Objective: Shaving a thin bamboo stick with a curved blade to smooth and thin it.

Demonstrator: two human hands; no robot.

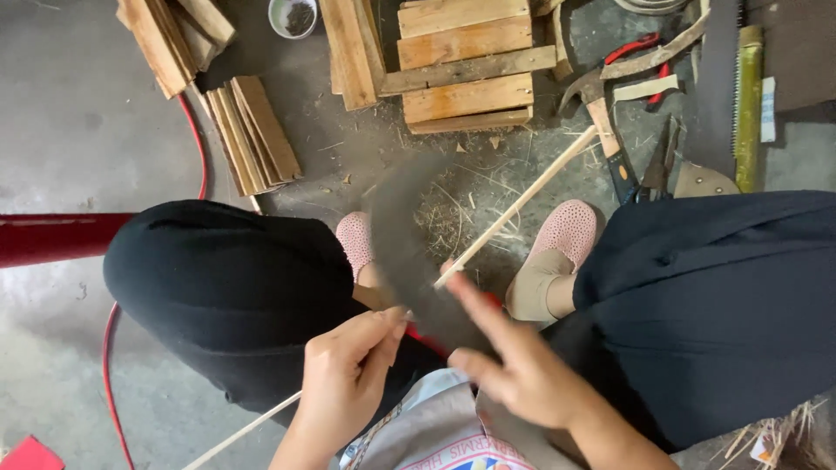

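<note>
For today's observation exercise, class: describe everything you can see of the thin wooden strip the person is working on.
The thin wooden strip is a long, pale, slender stick, seemingly split wood or bamboo. It runs diagonally from lower left, beside the left hand, up to the right toward a hammer on the floor. The left hand pinches it between fingers and thumb. A dark, motion-blurred blade, with the right hand on it, crosses its middle. Pale shavings lie beneath it.

Right of the green bamboo stalk (pixel 749 104) lay a narrow white-and-blue strip (pixel 767 109) — perhaps a wrapped packet or label — standing lengthwise just beside it.
</note>
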